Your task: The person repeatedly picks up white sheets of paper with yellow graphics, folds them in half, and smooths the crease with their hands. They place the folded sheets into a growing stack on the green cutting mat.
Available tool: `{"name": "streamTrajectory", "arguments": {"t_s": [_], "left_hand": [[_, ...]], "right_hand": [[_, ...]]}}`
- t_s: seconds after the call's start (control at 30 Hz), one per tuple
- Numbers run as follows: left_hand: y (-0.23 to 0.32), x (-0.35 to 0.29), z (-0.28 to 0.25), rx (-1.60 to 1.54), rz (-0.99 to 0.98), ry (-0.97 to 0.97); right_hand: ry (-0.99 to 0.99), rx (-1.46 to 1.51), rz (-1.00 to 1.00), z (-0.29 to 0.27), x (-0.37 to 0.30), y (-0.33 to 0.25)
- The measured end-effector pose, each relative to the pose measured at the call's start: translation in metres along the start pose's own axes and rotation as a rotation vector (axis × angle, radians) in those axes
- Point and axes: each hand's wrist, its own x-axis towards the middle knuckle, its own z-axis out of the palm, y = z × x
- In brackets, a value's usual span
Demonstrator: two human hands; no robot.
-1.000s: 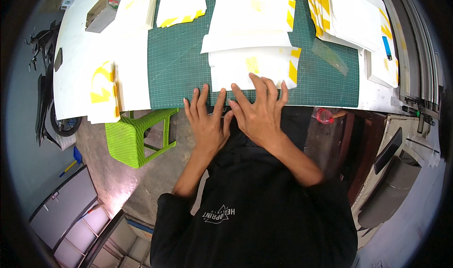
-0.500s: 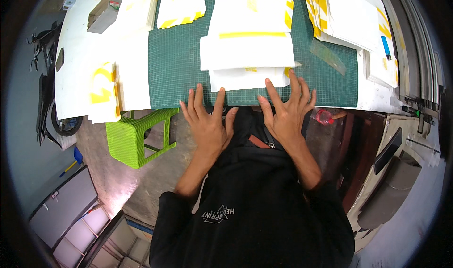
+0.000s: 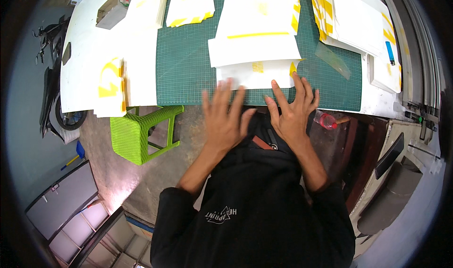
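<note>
A white folded paper piece with yellow print, like a paper bag (image 3: 255, 49), lies on a green cutting mat (image 3: 184, 65) in front of me. Its upper flap stands a little off the lower layer (image 3: 264, 78), whose near edge faces me. Over the left part of that edge is my left hand (image 3: 225, 115), smeared by motion, its fingers spread and holding nothing. My right hand (image 3: 292, 115) has its fingers spread too, the fingertips at the lower layer's right end. Whether the left fingertips touch the paper, I cannot tell.
More white and yellow paper pieces lie in stacks at the far middle (image 3: 191, 6), right (image 3: 351, 23) and left (image 3: 111, 86). A grey box (image 3: 113, 11) stands far left. A blue lighter-like item (image 3: 390, 53) lies at right. A green stool (image 3: 141, 136) stands below the table edge.
My left hand has moved right along the paper's near edge. The gap between flap and lower layer shows wider. My right hand stays near the same corner; the whole view has shifted slightly.
</note>
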Motion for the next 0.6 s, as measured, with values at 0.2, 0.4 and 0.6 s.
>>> {"name": "streamTrajectory", "arguments": {"t_s": [0.2, 0.4, 0.6], "left_hand": [[-0.006, -0.011, 0.021, 0.022, 0.177, 0.009], [-0.019, 0.003, -0.002, 0.018, 0.366, -0.026], [0.017, 0.034, -0.076, -0.657, 0.18, 0.011]], "right_hand": [[0.246, 0.136, 0.039, -0.022, -0.015, 0.026], [0.487, 0.472, 0.32, -0.031, -0.022, 0.061], [0.347, 1.313, 0.1, -0.039, -0.011, 0.07]]}}
